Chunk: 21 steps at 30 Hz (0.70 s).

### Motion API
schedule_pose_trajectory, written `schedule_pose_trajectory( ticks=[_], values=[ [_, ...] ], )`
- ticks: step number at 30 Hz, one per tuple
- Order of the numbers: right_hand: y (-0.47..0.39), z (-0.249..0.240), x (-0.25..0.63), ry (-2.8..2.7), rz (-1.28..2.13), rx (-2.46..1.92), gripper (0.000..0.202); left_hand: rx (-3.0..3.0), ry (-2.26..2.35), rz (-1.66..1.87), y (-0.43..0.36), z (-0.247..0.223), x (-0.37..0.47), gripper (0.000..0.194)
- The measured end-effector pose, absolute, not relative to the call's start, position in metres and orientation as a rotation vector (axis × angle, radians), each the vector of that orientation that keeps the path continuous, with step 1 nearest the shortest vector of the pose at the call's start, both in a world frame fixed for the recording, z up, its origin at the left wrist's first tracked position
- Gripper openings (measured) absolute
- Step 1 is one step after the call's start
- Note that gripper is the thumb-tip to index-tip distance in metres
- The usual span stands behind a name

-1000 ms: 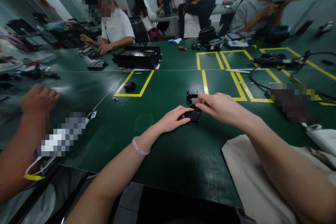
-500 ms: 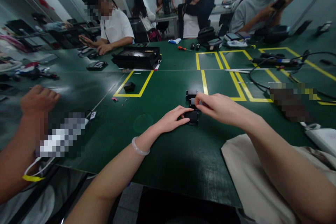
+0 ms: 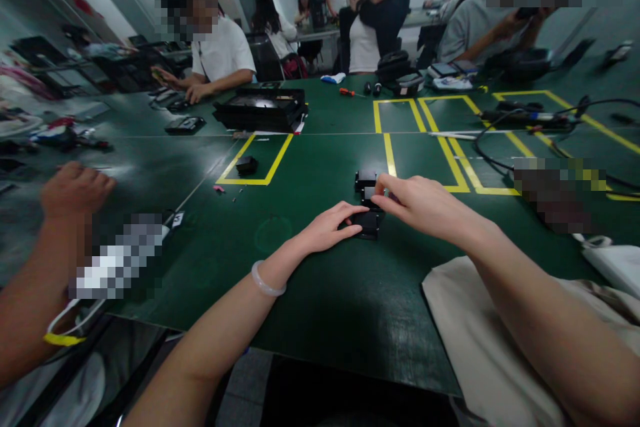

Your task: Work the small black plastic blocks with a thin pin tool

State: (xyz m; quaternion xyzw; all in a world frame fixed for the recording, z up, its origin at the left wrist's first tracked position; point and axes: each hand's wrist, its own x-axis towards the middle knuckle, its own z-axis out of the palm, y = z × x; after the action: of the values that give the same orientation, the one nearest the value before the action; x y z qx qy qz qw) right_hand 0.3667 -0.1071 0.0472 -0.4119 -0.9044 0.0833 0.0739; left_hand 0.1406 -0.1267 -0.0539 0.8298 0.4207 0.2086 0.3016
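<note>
Three small black box-shaped parts stand close together on the green table (image 3: 320,293). My left hand (image 3: 333,225) steadies the nearest black part (image 3: 369,223), its thumb and fingers placed around the left side. Beyond it sits the middle black part (image 3: 369,195), partly covered by my fingers. My right hand (image 3: 413,203) is closed in a pinch at that part's right edge; whatever is between the fingertips is hidden. The farthest black part (image 3: 365,177) lies just behind, with neither hand clearly on it.
A black tray-like case (image 3: 265,110) and a small black block (image 3: 246,165) lie farther left, near yellow tape. Another person's fist (image 3: 77,193) rests at left. Dark cables (image 3: 480,147) run along the right. Beige cloth (image 3: 450,307) lies under my right arm. An orange-handled screwdriver (image 3: 346,91) is at the back.
My right hand has shifted very slightly at the middle part. My left hand stays in place on the nearest part, and the black parts look almost unmoved.
</note>
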Motion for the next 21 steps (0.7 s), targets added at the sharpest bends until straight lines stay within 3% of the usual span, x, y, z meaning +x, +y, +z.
schedule_pose_trajectory(
  ticks=[21],
  values=[
    [-0.1049,0.0488,0.3690,-2.693,0.320,-1.227,0.021,2.195,1.118,0.543,-0.1278,-0.0509,0.1408,0.045]
  ],
)
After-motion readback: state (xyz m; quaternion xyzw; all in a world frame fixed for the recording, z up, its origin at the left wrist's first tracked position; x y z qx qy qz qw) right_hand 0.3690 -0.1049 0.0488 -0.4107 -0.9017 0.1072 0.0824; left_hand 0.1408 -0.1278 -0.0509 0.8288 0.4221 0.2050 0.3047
